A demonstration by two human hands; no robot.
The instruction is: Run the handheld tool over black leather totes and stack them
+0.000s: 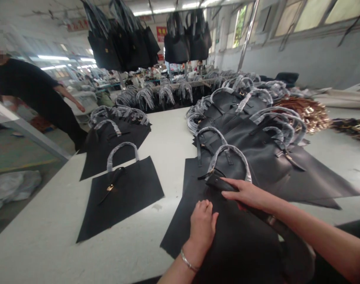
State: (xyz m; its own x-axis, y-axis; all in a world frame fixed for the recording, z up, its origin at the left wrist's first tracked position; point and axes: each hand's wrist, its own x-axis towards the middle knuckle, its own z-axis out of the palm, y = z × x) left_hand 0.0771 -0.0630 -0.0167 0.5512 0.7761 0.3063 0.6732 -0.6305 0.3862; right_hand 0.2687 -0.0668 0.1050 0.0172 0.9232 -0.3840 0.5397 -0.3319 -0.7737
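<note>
A black leather bag panel (224,240) with a wrapped handle (230,148) lies flat before me on the table. My left hand (202,225), a bracelet on its wrist, rests on this panel with fingers curled together. Its fingertips are turned away, so whatever they may hold is hidden. Thumb and fingers of my right hand (245,193) close around a dark leather strap (221,183) near its end, just above the panel and below the handle. The strap runs back under my right forearm toward the lower right, with a metal-looking fitting partway along.
A separate black panel (123,201) with handle and gold buckle lies left on the white table (132,252). Handled panels are piled at right (256,146) and far left (117,132). Brown straps (304,112) lie beyond. Black bags (120,43) hang overhead; a person (34,86) stands left.
</note>
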